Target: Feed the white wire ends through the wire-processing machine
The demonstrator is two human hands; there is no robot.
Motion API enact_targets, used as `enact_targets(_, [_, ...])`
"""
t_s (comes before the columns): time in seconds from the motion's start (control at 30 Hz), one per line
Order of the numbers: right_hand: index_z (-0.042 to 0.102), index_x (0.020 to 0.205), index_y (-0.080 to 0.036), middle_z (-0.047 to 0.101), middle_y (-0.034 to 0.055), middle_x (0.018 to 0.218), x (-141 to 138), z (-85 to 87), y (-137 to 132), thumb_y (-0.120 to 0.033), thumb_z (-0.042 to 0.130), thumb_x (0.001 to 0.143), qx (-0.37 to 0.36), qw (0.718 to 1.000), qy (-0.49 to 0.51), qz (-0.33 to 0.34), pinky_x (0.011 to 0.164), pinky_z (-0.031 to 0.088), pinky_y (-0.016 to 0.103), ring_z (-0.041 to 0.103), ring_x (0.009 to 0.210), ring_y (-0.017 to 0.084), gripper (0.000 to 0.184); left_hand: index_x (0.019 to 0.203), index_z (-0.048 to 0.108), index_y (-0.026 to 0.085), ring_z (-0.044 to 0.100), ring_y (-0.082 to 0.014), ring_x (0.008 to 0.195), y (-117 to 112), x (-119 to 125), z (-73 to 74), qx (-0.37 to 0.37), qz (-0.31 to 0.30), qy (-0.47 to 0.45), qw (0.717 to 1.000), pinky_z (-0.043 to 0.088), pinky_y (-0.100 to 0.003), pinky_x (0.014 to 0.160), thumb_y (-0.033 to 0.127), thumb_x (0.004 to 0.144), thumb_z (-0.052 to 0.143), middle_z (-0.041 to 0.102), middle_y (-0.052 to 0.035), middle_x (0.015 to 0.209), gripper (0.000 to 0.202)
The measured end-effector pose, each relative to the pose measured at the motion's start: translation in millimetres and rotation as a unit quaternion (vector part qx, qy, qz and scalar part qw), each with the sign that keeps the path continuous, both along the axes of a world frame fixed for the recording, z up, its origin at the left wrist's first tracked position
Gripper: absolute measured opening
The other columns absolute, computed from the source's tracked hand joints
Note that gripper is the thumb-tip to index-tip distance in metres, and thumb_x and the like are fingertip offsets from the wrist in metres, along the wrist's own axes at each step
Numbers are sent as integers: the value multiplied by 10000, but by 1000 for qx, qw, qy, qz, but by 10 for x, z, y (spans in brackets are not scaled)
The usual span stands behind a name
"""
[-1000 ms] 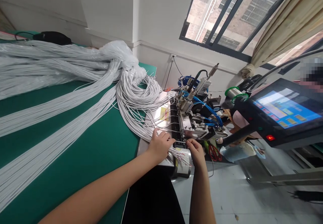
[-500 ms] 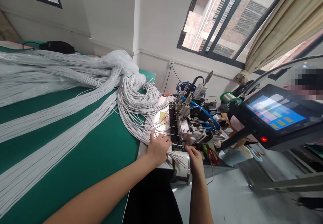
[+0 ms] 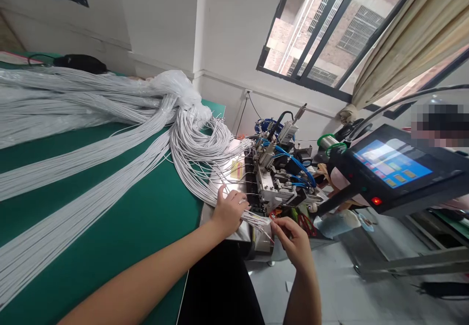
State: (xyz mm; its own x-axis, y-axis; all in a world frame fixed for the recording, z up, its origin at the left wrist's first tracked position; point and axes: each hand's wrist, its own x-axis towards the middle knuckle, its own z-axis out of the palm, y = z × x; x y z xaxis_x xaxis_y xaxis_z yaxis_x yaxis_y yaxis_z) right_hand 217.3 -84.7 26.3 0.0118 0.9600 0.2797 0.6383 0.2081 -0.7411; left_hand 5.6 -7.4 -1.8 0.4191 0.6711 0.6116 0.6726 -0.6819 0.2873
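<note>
My left hand (image 3: 229,211) rests on a bunch of thin white wires (image 3: 198,154) at the edge of a metal plate (image 3: 227,168), fingers curled over the strands. My right hand (image 3: 293,239) is just right of it, fingers pinched on the stripped ends of the wires (image 3: 262,222) that stick out past my left hand. Directly behind both hands stands a small machine (image 3: 278,178) with blue air hoses and a metal head.
Long bundles of white wire (image 3: 73,134) spread across the green table (image 3: 139,227) to the left. A touch-screen control panel (image 3: 394,166) on an arm stands at the right. A green-rimmed spool (image 3: 330,141), a window and a curtain lie behind.
My right hand has pulled back from the machine's front toward me and slightly right, now pinching the wire ends. My left hand has stayed on the bunch.
</note>
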Motion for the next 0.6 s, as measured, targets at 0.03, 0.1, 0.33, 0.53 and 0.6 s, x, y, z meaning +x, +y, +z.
enact_targets(0.03, [692,810,-184,644,69,805,-14,19,-7,-409,581,867,1,1000,-8,9,572,412,270,546,659,176,257,920,661,229,571,-208,954,6,-1,-8,5,-8,-4,1000,181,-545,1040,232,887,513,662,-37,1019,152])
enact_targets(0.1, [696,839,-191,649,70,840,-38,30,-6,-393,586,871,5,1000,-13,17,587,413,272,561,689,183,232,938,660,228,582,-192,896,17,-3,-21,9,-18,-9,1000,202,-520,1016,232,894,509,665,-33,991,157])
enact_targets(0.33, [706,870,-203,654,64,861,-140,17,85,-361,620,857,24,999,13,30,648,424,279,580,765,199,180,968,655,221,592,-176,863,36,-4,-19,2,-29,10,1000,243,-448,933,244,904,511,667,-25,977,160])
enact_targets(0.53, [709,818,-190,644,61,826,-192,7,160,-335,637,844,38,997,42,48,613,412,265,571,727,181,164,962,650,224,591,-179,845,36,-7,10,-35,-31,57,997,252,-439,923,242,893,511,658,-28,973,157])
enact_targets(0.6, [702,799,-189,638,52,803,-191,-31,189,-334,639,840,43,997,53,42,614,406,263,563,717,176,164,1013,631,228,593,-191,867,34,-10,22,-48,-33,68,996,256,-444,928,229,851,555,654,-32,993,179])
